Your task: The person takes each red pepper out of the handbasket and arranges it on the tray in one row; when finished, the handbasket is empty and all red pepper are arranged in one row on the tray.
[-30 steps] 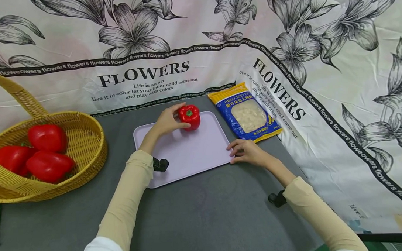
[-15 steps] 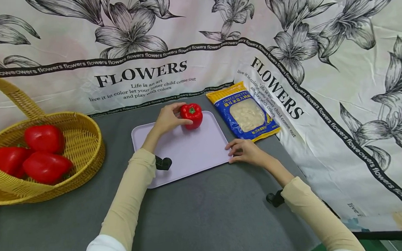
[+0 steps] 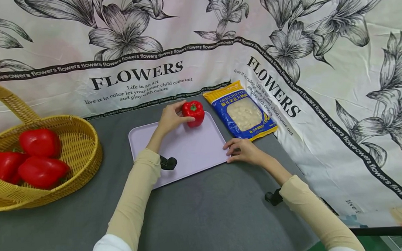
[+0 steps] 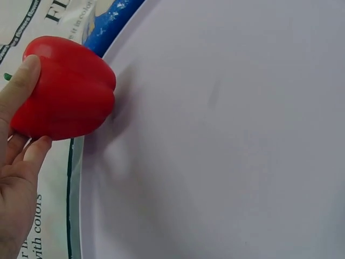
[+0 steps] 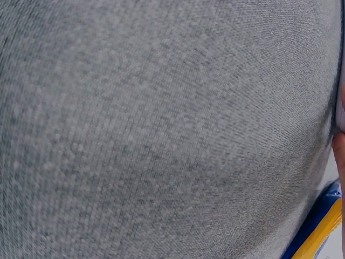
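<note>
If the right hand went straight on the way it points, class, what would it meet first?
Probably the lilac tray, at its right edge, which the right hand seems to touch.

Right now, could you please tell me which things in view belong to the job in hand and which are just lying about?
Seemingly in the job:
red pepper, held by the left hand
lilac tray, with the right hand at its edge

Probably just lying about:
blue pasta bag
yellow basket holding three red vegetables

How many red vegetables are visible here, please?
4. The left hand holds one pepper; the yellow basket holds three: back one, left one, front one. More may be hidden underneath.
</note>
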`<state>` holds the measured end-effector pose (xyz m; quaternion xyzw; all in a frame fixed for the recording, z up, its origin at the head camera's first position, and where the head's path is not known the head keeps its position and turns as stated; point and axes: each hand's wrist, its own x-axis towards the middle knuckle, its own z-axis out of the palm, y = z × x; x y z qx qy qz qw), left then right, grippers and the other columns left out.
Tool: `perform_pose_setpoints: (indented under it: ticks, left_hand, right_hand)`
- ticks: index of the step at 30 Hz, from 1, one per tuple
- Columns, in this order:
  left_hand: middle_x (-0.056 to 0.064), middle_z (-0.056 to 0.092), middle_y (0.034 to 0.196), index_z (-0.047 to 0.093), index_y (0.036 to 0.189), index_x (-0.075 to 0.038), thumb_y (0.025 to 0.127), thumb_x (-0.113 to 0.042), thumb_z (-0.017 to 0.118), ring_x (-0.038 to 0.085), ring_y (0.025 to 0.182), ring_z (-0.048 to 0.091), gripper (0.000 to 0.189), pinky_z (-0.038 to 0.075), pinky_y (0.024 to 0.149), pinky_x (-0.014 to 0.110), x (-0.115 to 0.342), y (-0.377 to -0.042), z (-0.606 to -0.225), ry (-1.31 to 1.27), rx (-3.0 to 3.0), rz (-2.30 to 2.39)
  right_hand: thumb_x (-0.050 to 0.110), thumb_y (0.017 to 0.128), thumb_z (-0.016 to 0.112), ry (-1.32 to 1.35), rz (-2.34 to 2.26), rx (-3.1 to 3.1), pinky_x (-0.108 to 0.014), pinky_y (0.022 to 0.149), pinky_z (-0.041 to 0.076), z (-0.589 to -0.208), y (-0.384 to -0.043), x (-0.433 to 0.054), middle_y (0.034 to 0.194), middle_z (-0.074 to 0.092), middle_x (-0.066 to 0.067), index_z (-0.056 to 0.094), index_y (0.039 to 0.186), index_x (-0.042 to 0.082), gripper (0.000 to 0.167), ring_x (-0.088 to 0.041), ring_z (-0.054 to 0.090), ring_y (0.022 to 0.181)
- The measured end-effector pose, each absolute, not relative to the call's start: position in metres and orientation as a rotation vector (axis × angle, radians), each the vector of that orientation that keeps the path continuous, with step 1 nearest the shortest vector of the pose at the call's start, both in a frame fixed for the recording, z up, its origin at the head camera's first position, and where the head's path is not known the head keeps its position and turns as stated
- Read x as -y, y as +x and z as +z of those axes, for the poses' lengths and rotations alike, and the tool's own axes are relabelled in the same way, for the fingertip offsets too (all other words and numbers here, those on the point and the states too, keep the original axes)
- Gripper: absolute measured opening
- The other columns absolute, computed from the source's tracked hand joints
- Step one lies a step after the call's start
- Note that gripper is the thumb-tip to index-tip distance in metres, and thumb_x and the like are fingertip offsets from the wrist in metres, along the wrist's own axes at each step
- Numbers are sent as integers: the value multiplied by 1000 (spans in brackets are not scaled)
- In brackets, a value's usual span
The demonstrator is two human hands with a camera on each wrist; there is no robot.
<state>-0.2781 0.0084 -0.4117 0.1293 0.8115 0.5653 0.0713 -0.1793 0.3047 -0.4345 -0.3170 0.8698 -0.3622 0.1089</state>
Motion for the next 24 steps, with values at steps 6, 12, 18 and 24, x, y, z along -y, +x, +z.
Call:
perform_pose_setpoints:
  ticks: [6, 12, 18, 24]
  left_hand:
    - [13, 48, 142, 46, 142, -5, 77, -17, 82, 27, 128, 49, 75, 43, 101, 32, -15, -279, -414, 365, -2452, 1700]
    - [12, 46, 144, 45, 143, -5, 78, -19, 81, 26, 130, 47, 76, 42, 103, 32, -19, -280, -413, 361, -2442, 1685]
    - [12, 44, 146, 42, 144, -4, 80, -19, 79, 26, 133, 43, 75, 39, 105, 33, -25, -281, -413, 365, -2419, 1686]
    - [13, 43, 146, 40, 144, -2, 82, -17, 77, 26, 134, 41, 73, 38, 105, 33, -34, -280, -414, 384, -2371, 1714]
  right_hand:
    - [-1, 73, 80, -977, -1092, -2562, -33, 75, 57, -431, -176, -301, 106, 65, -20, 71, 81, -5, 14, -30, 65, 90]
    - [-7, 73, 78, -998, -1073, -2552, -41, 75, 56, -409, -169, -290, 104, 64, -26, 69, 81, -10, 13, -37, 64, 90]
    - [-8, 72, 78, -985, -1077, -2542, -41, 76, 56, -404, -168, -290, 104, 64, -26, 69, 81, -11, 13, -39, 62, 92]
    - [-9, 73, 77, -978, -1080, -2536, -44, 76, 56, -399, -164, -290, 103, 63, -28, 68, 81, -12, 12, -42, 61, 92]
